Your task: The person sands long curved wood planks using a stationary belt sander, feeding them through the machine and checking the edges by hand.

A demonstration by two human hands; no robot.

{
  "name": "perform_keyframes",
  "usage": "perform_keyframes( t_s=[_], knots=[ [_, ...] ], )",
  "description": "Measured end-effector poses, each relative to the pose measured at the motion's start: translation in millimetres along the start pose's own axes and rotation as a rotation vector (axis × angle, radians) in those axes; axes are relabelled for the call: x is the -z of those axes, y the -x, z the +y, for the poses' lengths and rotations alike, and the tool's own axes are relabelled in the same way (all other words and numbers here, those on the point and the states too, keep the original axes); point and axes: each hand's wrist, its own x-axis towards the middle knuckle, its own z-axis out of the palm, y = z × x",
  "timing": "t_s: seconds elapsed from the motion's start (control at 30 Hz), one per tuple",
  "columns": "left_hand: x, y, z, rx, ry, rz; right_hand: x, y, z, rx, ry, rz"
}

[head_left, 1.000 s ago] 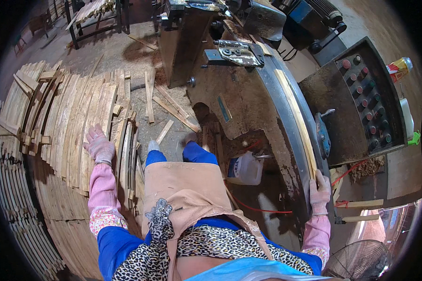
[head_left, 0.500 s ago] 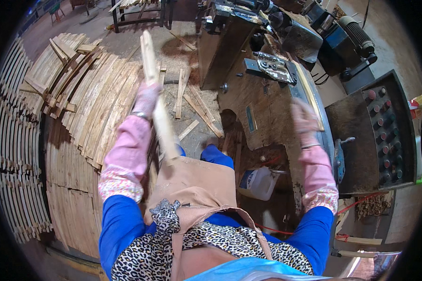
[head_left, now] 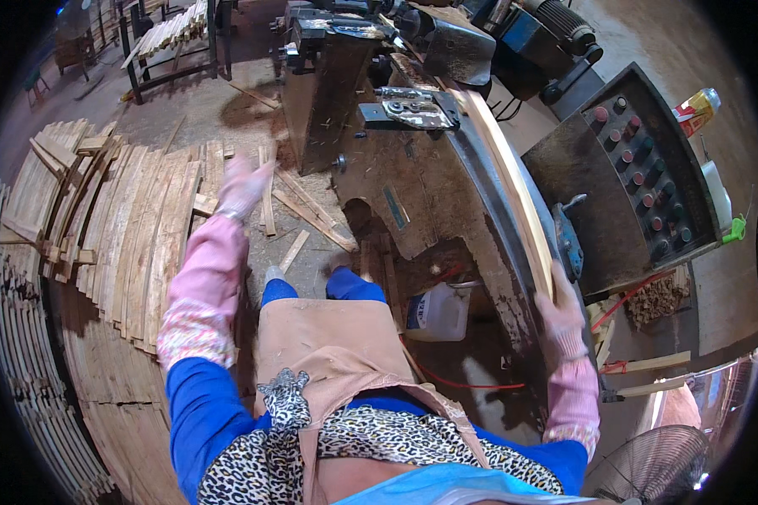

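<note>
Closest in, the right hand (head_left: 562,316) is wrapped around the near end of a long pale wooden strip (head_left: 514,189) that lies along the machine (head_left: 446,194) bed, running away toward the metal guide plate (head_left: 413,108). The left hand (head_left: 242,187) is out over the stacked slats (head_left: 135,227) on the floor, fingers spread, holding nothing as far as I can see, though it's blurry. Risk-wise I'd say that the strip could skew or kick if it's fed one-handed, and gloves near a feed are sketchy. The control panel (head_left: 640,172) sits just right of the strip. The far end of the strip and whatever cutter is in there are hidden.
</note>
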Motion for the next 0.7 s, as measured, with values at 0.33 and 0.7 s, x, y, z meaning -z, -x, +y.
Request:
perform_keyframes(
  t_s=[0.33,0.7],
  knots=[
    [65,67,-169,0.251,-0.684,-0.035,-44,-137,44,0.307,0.546,0.425],
    [59,64,-173,0.244,-0.687,-0.003,-97,-233,-6,0.210,0.545,0.298]
  ],
)
